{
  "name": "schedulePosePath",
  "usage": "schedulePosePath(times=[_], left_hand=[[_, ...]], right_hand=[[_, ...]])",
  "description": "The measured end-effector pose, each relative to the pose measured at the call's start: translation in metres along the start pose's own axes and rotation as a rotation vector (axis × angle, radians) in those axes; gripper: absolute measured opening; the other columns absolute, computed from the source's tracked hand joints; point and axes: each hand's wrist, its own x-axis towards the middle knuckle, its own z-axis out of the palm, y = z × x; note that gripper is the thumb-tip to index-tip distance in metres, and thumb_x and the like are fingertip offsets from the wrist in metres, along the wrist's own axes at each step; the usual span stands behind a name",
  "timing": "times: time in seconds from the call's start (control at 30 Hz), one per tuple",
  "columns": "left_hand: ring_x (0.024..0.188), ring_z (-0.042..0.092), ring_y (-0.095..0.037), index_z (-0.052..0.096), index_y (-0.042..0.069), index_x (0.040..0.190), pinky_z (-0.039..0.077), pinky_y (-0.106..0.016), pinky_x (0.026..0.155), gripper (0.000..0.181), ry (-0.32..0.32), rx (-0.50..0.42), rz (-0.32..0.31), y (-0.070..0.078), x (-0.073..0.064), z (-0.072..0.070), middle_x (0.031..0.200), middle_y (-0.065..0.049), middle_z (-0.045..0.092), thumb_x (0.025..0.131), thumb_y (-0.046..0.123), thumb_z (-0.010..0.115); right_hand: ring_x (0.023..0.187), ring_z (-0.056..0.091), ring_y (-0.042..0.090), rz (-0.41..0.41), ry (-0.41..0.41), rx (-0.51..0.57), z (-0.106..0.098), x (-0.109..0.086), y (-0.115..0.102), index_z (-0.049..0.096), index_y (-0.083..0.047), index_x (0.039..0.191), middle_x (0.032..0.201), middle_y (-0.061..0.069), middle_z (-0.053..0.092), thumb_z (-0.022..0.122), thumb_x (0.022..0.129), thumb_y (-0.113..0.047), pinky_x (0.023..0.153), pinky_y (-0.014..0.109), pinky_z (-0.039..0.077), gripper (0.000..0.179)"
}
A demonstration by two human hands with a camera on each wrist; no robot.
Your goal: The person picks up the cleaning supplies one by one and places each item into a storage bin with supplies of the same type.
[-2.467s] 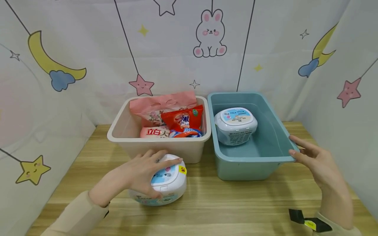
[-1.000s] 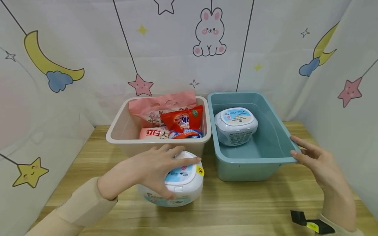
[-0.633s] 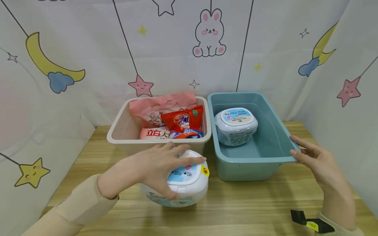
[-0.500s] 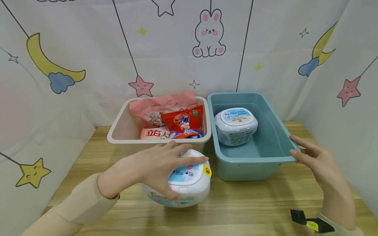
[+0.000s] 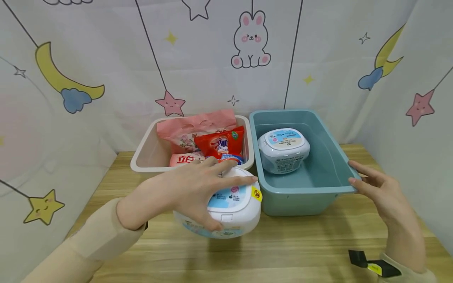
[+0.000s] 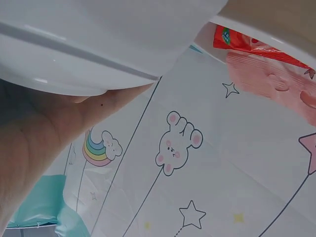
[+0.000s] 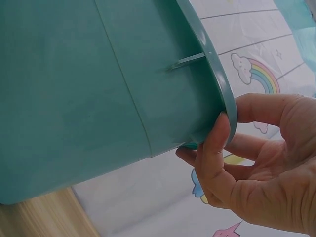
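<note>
White tub (image 5: 234,204) is just left of the teal bin's near wall, above the worktop (image 5: 276,255). Left hand (image 5: 192,192) grips it from the top, fingers spread wide across the lid. Right hand (image 5: 378,192) pinches the rim of the teal bin (image 5: 297,204) at the near right corner, fingers nearly together. Second tub (image 5: 284,151) sits inside the teal bin, by its left wall. Cream bin (image 5: 152,153) with pink packet (image 5: 192,127) and red packet (image 5: 224,143) stands left of the teal bin.

White sheeting (image 5: 205,59) walls the far, left and right edges of this wood-grained worktop (image 5: 276,251). A printed yellow moon (image 5: 52,72) hangs up beyond its far left corner.
</note>
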Motion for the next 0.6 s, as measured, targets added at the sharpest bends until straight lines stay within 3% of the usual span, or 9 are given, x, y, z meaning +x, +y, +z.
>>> schedulePosePath(times=[0.3, 0.6], left_hand=[[0.132, 0.039, -0.029, 0.017, 0.055, 0.146, 0.049, -0.052, 0.094, 0.094, 0.008, 0.018, 0.015, 0.002, 0.005, -0.012, 0.152, 0.0, 0.035, 0.068, 0.067, 0.068], [0.128, 0.041, -0.023, 0.016, 0.056, 0.146, 0.05, -0.044, 0.09, 0.094, 0.038, 0.034, 0.036, 0.004, 0.008, -0.036, 0.152, 0.003, 0.033, 0.068, 0.067, 0.068]], right_hand=[[0.072, 0.061, 0.001, 0.001, 0.012, -0.007, 0.001, 0.0, 0.002, 0.057, -0.022, 0.134, 0.093, -0.014, 0.066, 0.061, 0.091, -0.001, 0.07, 0.01, 0.049, 0.048], [0.071, 0.061, 0.001, 0.0, 0.008, 0.003, 0.0, 0.001, 0.001, 0.057, -0.023, 0.134, 0.095, -0.015, 0.066, 0.06, 0.091, -0.002, 0.069, 0.01, 0.05, 0.047]])
